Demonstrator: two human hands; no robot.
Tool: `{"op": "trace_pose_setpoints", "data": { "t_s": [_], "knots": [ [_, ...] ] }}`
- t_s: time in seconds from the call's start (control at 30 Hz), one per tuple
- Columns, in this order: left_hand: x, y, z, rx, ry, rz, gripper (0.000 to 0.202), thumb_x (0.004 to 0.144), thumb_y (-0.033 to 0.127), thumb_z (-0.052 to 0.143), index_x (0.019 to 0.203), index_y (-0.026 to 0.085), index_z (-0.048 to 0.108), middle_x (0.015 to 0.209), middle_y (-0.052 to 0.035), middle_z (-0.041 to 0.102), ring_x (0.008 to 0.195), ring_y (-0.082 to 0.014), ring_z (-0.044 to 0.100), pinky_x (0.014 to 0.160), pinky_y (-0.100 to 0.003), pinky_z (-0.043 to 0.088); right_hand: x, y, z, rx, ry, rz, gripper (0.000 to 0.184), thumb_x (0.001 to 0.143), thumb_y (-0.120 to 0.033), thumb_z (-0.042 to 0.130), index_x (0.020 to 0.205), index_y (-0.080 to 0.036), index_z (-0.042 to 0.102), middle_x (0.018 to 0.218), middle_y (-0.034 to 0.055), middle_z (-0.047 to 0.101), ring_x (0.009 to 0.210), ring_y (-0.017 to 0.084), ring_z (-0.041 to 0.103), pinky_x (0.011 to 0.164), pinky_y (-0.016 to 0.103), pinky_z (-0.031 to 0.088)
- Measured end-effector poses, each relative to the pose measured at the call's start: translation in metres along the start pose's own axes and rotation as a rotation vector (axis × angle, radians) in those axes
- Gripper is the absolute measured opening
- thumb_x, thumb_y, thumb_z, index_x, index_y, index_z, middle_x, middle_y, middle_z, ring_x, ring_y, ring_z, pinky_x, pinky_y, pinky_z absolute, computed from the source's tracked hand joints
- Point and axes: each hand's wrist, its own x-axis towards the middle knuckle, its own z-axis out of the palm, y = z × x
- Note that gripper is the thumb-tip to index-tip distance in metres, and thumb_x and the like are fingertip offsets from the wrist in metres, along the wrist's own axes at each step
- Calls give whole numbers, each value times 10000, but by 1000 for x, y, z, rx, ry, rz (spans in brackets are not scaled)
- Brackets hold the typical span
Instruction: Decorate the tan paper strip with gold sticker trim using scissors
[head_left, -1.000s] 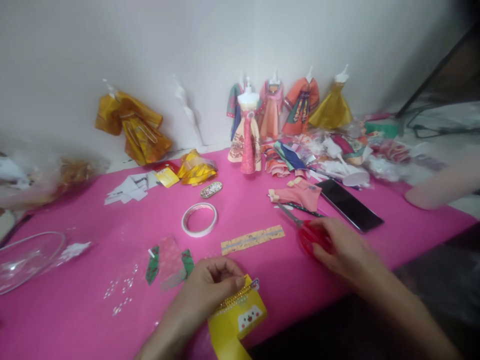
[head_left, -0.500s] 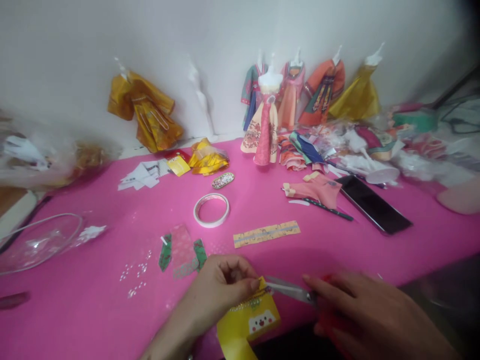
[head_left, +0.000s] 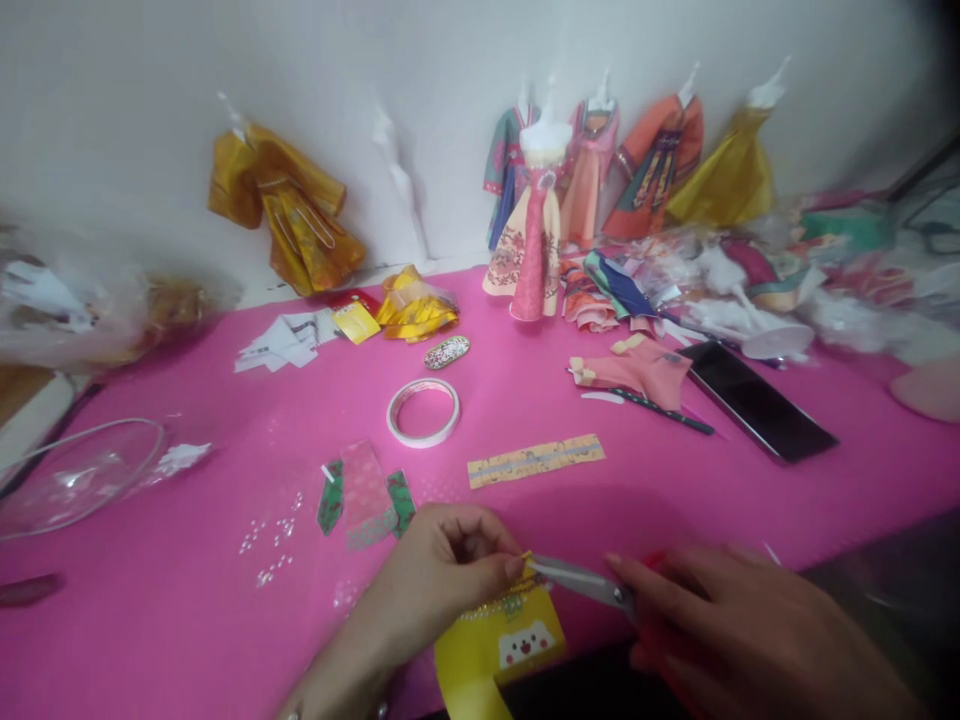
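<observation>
My left hand [head_left: 431,585] pinches the top edge of a yellow packet [head_left: 469,655] printed with a white bear face. A row of small shiny beads runs along the packet below my fingers. My right hand [head_left: 757,635] grips red-handled scissors [head_left: 585,583], whose blade tips meet the packet's edge beside my left fingertips. Most of the red handles are hidden by my right fingers. Just beyond my hands lie a strip of orange patterned fabric [head_left: 536,461], a pink fabric piece [head_left: 367,490] and two green ones [head_left: 330,497].
A white tape roll [head_left: 422,440], a speckled oval case [head_left: 447,352] and a phone [head_left: 765,402] lie on the pink table. Loose rhinestones [head_left: 277,535] are scattered at left. Small dressed mannequins [head_left: 525,240] stand along the wall, with plastic bags [head_left: 67,310] at left.
The camera view has shifted slightly. Both hands, the packet and the scissors keep nearly the same arrangement, with the blade tips still at the packet's edge.
</observation>
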Motion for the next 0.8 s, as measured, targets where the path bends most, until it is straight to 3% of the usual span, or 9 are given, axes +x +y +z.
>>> {"op": "trace_pose_setpoints", "data": {
  "t_s": [0.8],
  "knots": [
    [2, 4, -1, 1, -43, -14, 232, 641, 356, 751, 606, 160, 632, 532, 45, 514, 510, -89, 399, 515, -242, 253, -1, 1, -1, 64, -16, 11, 384, 811, -196, 600, 1184, -282, 635, 702, -30, 649, 509, 151, 587, 451, 275, 374]
  ]
}}
